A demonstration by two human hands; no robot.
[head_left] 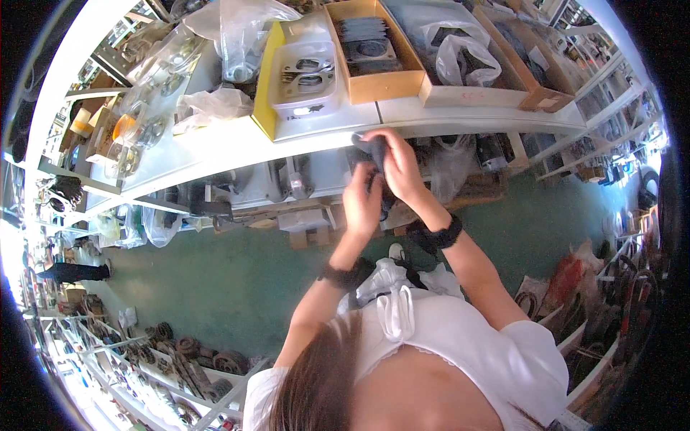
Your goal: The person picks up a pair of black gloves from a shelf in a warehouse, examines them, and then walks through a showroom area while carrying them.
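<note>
A dark grey, soft-looking piece (376,149), perhaps a glove or cloth, is between my two hands in front of the shelf's front edge. My right hand (401,171) is closed on its upper part, the fingers bent over it toward the left. Just below and to the left, my left hand (363,200) has its fingers curled against the lower part. Motion blurs the fingertips, and the hands hide much of the piece. Dark bands (440,233) go round both wrists.
On the white shelf (327,133) stand a clear tub (305,100) of metal parts, a cardboard box (388,85) of flat plates and a white box (471,95) with plastic bags. Parts fill the lower shelf (262,183). Racks stand on both sides; a person (75,272) is far left.
</note>
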